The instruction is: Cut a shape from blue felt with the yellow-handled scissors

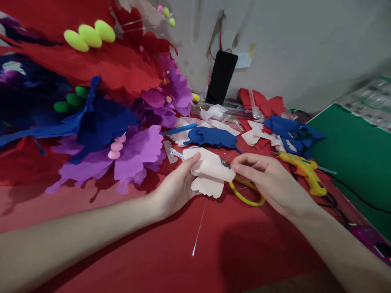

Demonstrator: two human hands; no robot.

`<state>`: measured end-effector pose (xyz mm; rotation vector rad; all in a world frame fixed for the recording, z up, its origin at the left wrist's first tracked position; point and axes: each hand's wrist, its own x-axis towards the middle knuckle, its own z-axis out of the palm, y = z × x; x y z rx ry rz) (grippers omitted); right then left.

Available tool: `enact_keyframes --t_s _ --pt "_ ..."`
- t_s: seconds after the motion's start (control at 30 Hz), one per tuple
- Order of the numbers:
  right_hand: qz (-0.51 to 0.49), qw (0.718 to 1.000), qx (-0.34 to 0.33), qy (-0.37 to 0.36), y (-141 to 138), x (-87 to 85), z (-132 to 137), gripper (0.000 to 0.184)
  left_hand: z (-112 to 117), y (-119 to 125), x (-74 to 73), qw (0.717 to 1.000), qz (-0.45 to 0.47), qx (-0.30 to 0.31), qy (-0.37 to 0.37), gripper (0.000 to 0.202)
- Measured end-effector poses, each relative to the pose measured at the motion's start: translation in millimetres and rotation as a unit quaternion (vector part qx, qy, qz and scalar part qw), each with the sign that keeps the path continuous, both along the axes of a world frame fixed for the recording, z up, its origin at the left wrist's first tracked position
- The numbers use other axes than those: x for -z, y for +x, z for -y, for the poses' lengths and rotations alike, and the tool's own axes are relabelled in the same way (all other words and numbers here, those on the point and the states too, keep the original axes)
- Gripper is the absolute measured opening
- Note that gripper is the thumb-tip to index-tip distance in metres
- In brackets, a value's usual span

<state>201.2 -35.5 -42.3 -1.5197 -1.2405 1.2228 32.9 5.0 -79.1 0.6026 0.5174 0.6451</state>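
My left hand [179, 183] holds a white cut-out piece [210, 162] with scalloped edges, its thumb on top and the other fingers underneath. Blue outlines run along part of the piece, and its near part is folded or curled over. At its right edge, the fingertips of my right hand [259, 175] are pinched together on the piece. Scissors with yellow handles [248, 199] lie just below the right hand, their blades mostly hidden by the white piece. Blue scalloped cut-outs [212, 137] lie right behind it, beside a blue pen [180, 129].
Large red [122, 67], blue [104, 118] and purple butterflies [137, 154] crowd the left. A black phone [222, 77] leans near the wall. At right are a yellow glue gun [302, 167], its cable and a green panel [351, 150]. A thin wire [198, 232] lies on the red tabletop [137, 252].
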Motion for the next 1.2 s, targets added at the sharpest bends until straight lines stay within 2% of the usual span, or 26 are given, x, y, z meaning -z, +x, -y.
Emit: enact_keyframes --t_s 0.23,0.3,0.37,0.47,0.5,0.6,0.7,0.77,0.87,1.0,1.1,1.2 --pt "-0.096 0.992 0.064 0.057 -3 2.7 -4 0.014 1 -1 -2.8 1.0 0.026 0.0 -0.015 0.042" --pt "-0.112 0.99 0.058 0.059 -3 1.5 -4 0.013 1 -1 -2.8 1.0 0.027 0.004 -0.01 0.044" --pt "-0.104 0.993 0.009 0.053 -2 0.4 -3 0.014 0 -1 -2.5 0.999 0.035 0.004 -0.005 0.044" --pt "-0.031 0.994 -0.076 0.068 0 -0.2 -1 0.023 0 -1 -2.5 0.999 0.049 -0.004 -0.011 0.04" --pt "0.009 0.994 -0.071 0.08 0 -0.1 -1 0.022 0 -1 -2.5 0.999 0.046 -0.004 -0.015 0.038" --pt "0.137 0.985 -0.001 0.103 -2 1.5 -3 0.015 2 0 -2.7 0.999 0.026 -0.001 -0.022 0.023" --pt "0.169 0.983 -0.02 0.066 -5 4.6 -5 0.023 5 0 -2.1 1.0 0.009 0.015 -0.02 0.014" --pt "0.139 0.989 -0.034 0.042 -8 7.1 -5 0.022 7 0 -0.8 1.0 0.006 0.025 -0.015 0.013" --pt "0.087 0.996 -0.014 0.029 -10 9.0 -4 0.02 8 0 2.4 0.999 0.008 0.039 -0.001 0.011" --pt "0.002 1.0 -0.003 0.019 -3 2.3 -4 0.018 7 -1 4.1 0.998 0.02 0.046 0.028 0.013" --pt "-0.046 0.995 -0.051 -0.067 6 -8.6 -5 0.017 4 -3 1.1 0.997 0.044 0.049 0.033 0.034" --pt "0.015 0.979 -0.149 -0.135 10 -16.2 -2 0.018 0 -5 -2.2 0.994 0.032 0.098 0.019 0.059"
